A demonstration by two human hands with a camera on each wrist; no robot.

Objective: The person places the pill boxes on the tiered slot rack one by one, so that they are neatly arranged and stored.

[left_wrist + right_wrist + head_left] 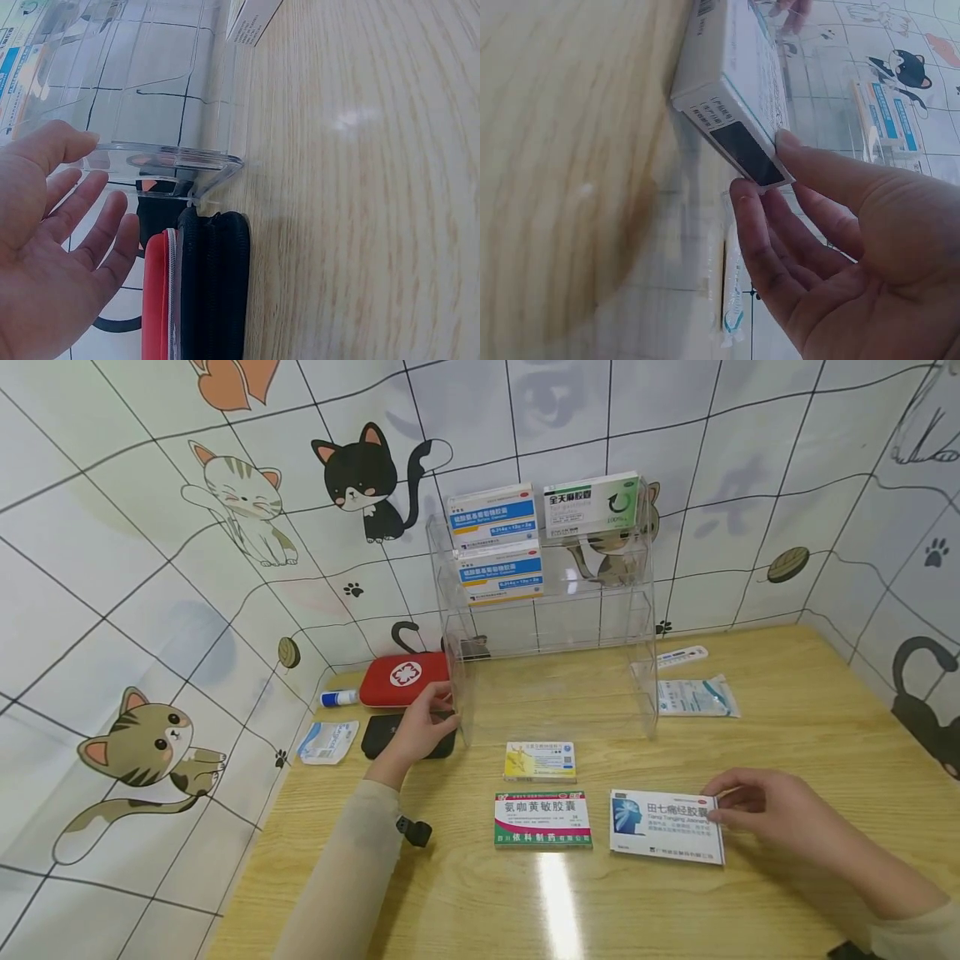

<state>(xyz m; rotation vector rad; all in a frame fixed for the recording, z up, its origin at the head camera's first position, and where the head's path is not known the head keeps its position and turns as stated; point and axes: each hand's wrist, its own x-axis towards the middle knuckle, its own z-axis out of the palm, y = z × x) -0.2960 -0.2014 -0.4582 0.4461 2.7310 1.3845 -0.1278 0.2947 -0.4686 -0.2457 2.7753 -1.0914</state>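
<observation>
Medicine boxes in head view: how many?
6: two blue-white boxes, rack left; green-white box, rack upper right; yellow box and pink-green box on table; white box in right hand. More may hide behind.

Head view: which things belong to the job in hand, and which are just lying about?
Likely in the job:
white box, pinched by the right hand's fingers
clear rack, left hand at its side
three racked boxes
yellow box
green-pink box

Apparently lying about:
red case
black case
tube
two packets
white stick
</observation>
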